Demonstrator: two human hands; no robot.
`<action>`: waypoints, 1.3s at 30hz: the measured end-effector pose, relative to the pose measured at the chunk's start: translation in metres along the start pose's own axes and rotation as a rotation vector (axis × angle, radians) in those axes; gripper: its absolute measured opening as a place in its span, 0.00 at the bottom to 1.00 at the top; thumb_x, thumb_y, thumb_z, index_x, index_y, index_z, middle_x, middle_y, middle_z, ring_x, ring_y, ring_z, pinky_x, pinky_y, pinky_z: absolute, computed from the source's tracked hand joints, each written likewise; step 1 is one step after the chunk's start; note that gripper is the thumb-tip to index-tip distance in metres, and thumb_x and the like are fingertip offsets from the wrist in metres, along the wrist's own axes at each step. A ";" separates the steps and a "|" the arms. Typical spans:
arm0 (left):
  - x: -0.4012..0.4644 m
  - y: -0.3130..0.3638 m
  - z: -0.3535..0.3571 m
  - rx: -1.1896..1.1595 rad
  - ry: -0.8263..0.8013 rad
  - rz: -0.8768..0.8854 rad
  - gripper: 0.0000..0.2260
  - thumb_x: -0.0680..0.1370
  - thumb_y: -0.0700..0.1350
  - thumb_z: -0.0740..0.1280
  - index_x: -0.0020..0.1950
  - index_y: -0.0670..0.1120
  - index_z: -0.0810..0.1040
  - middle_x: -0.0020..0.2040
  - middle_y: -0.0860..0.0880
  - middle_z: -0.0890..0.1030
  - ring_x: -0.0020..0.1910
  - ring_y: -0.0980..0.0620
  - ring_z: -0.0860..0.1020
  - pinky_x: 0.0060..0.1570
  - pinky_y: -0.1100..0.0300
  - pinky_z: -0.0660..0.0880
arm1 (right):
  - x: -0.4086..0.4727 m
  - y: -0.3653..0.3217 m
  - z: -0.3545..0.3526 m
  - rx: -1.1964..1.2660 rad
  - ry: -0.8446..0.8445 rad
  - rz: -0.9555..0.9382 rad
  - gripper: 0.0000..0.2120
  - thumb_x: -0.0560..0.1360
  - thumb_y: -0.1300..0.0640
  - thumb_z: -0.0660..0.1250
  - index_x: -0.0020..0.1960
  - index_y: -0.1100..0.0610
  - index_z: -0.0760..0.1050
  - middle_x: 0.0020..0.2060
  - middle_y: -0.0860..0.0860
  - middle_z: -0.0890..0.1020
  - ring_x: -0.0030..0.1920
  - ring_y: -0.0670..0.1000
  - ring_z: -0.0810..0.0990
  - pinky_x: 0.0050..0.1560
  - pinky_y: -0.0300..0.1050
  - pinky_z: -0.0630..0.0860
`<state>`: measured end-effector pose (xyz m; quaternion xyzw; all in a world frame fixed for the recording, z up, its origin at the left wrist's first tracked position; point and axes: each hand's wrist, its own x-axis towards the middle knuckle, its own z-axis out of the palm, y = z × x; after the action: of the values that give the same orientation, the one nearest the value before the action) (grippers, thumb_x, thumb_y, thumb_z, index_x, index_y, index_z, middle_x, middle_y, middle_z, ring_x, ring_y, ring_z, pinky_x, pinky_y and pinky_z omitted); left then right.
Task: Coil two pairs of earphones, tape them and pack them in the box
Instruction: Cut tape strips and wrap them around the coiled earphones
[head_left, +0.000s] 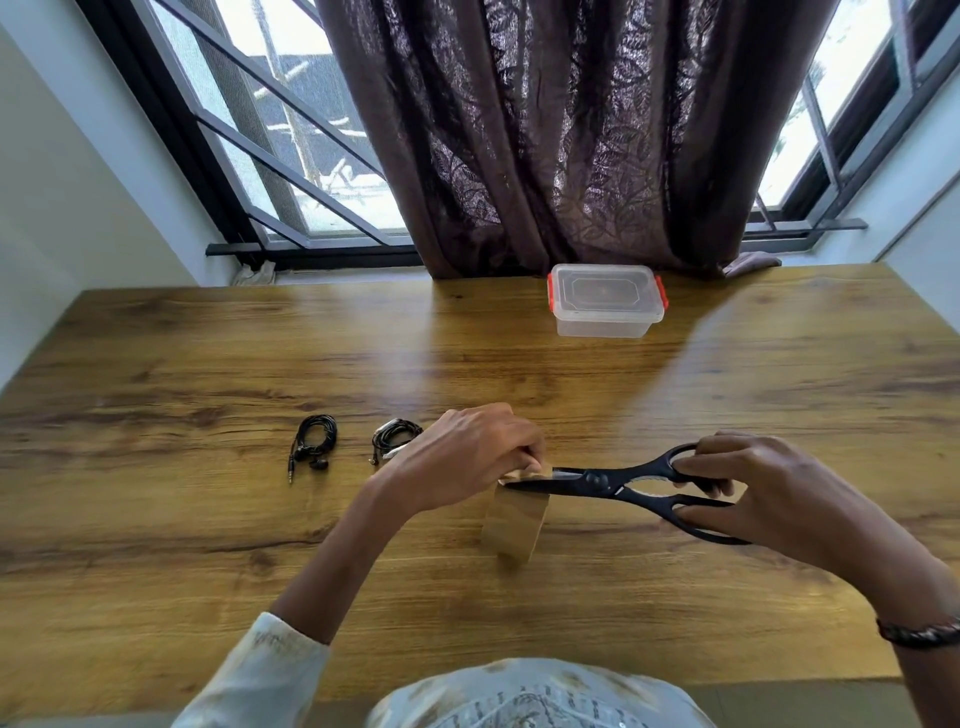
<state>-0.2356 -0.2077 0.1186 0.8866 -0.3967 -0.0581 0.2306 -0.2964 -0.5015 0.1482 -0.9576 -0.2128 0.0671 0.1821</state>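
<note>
Two coiled black earphones lie on the wooden table (208, 519): one pair (313, 445) at the left, a second pair (393, 440) beside my left hand and partly hidden by it. My left hand (467, 454) pinches the top end of a brown tape strip (514, 519) that hangs down. My right hand (748, 488) grips the handles of black scissors (618, 483), whose blades sit across the tape just below my left fingers. A clear plastic box (605, 306) with a shut lid and orange clips stands at the back of the table.
A dark curtain (561, 145) hangs behind the box, touching the table's far edge. Barred windows flank it. A folded cloth (753, 262) lies at the back right. Bare wood stretches to the left and right of my hands.
</note>
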 end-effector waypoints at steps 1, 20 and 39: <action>0.000 -0.001 0.001 -0.009 0.000 -0.008 0.07 0.81 0.49 0.61 0.50 0.50 0.78 0.44 0.62 0.75 0.45 0.61 0.72 0.43 0.63 0.70 | -0.001 -0.001 0.000 0.000 0.001 0.000 0.26 0.67 0.35 0.62 0.54 0.52 0.83 0.40 0.31 0.69 0.36 0.30 0.70 0.40 0.24 0.65; 0.012 -0.005 -0.004 -0.185 -0.039 -0.008 0.05 0.81 0.49 0.60 0.50 0.49 0.73 0.42 0.57 0.78 0.40 0.56 0.76 0.38 0.60 0.72 | -0.001 -0.011 0.001 -0.068 0.005 0.032 0.16 0.68 0.40 0.68 0.49 0.47 0.83 0.35 0.32 0.70 0.32 0.33 0.70 0.34 0.25 0.64; 0.001 -0.003 0.047 -0.632 0.376 -0.273 0.09 0.82 0.46 0.57 0.52 0.42 0.70 0.45 0.47 0.82 0.44 0.55 0.83 0.38 0.61 0.81 | -0.025 0.029 0.046 0.118 0.062 0.252 0.14 0.68 0.50 0.76 0.52 0.52 0.83 0.42 0.37 0.80 0.43 0.39 0.78 0.40 0.31 0.72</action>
<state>-0.2459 -0.2235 0.0758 0.8116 -0.1884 -0.0443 0.5512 -0.3171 -0.5215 0.0959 -0.9660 -0.0809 0.0723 0.2347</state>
